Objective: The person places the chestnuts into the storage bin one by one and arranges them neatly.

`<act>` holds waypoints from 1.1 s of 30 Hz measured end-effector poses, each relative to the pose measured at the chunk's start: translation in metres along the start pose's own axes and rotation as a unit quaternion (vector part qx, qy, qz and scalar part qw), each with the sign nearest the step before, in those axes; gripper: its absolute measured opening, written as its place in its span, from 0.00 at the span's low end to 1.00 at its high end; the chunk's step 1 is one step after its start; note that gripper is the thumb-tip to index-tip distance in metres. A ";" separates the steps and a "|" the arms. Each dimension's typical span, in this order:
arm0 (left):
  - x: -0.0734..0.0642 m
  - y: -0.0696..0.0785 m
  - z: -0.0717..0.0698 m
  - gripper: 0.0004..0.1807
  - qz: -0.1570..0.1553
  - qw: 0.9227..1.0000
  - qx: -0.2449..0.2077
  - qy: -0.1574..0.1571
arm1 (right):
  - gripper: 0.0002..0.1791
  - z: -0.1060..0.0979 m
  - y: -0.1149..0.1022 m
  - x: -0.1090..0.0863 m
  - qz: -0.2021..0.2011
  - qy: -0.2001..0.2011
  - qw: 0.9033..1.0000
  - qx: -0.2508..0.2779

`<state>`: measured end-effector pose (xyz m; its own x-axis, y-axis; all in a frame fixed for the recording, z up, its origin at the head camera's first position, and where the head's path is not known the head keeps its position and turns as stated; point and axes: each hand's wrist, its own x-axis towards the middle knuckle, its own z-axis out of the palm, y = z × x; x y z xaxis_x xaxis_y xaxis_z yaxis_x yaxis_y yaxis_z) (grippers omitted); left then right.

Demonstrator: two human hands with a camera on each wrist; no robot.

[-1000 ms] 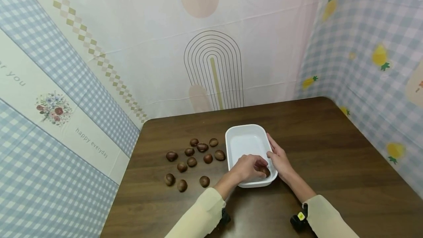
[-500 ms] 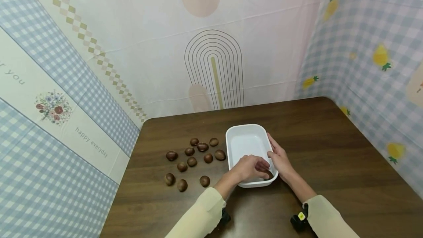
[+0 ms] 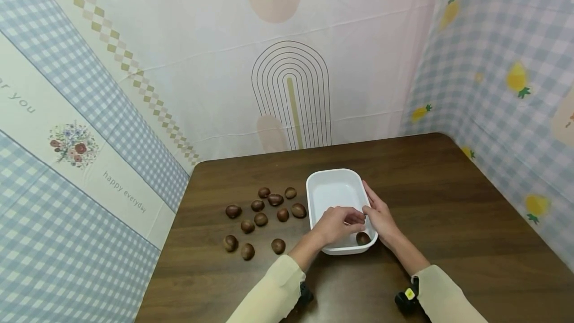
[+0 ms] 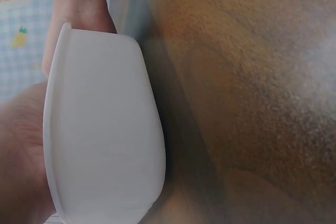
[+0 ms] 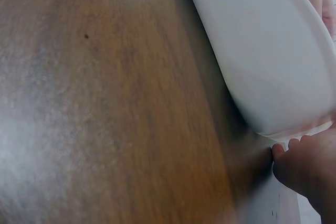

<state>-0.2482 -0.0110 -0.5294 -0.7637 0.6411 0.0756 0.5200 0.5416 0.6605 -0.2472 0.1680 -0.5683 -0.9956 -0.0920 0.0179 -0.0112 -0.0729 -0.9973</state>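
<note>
A white rectangular tray with raised walls stands on the table. Inside its near right corner lies one brown chestnut. My left hand reaches over the tray's left rim, fingers loosely bent above the chestnut and apart from it, with nothing visible in them. On the right side my right hand grips the tray wall, thumb at the rim and fingers outside. The left wrist view has the tray's outer wall hiding the left fingertips. In the right wrist view, the right fingers lie by the tray's edge.
Left of the tray several loose chestnuts lie scattered on the dark wooden table. One of them, a chestnut, sits close to the tray's left wall. Patterned cloths hang behind the table and at both sides.
My left hand has let go of the chestnut in the tray's near right corner and drawn slightly up and away from it. The right hand keeps its grip on the tray.
</note>
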 end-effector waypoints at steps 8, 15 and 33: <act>-0.005 -0.004 -0.007 0.10 0.045 0.996 -0.063 0.031 | 0.46 0.003 0.004 0.000 -0.007 -0.005 1.000 0.013; -0.010 -0.011 -0.024 0.13 0.060 0.988 -0.134 0.058 | 0.47 0.004 0.003 0.000 -0.005 -0.001 1.000 0.004; -0.044 -0.063 -0.077 0.22 -0.020 0.957 -0.159 0.243 | 0.46 0.004 0.001 0.001 0.013 -0.001 1.000 -0.009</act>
<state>-0.2768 -0.1149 -0.5163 -0.9087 0.2523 0.3326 0.4025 0.3182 0.8583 -0.2477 0.1641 -0.5688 -0.9954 -0.0952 -0.0089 0.0140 -0.0523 -0.9985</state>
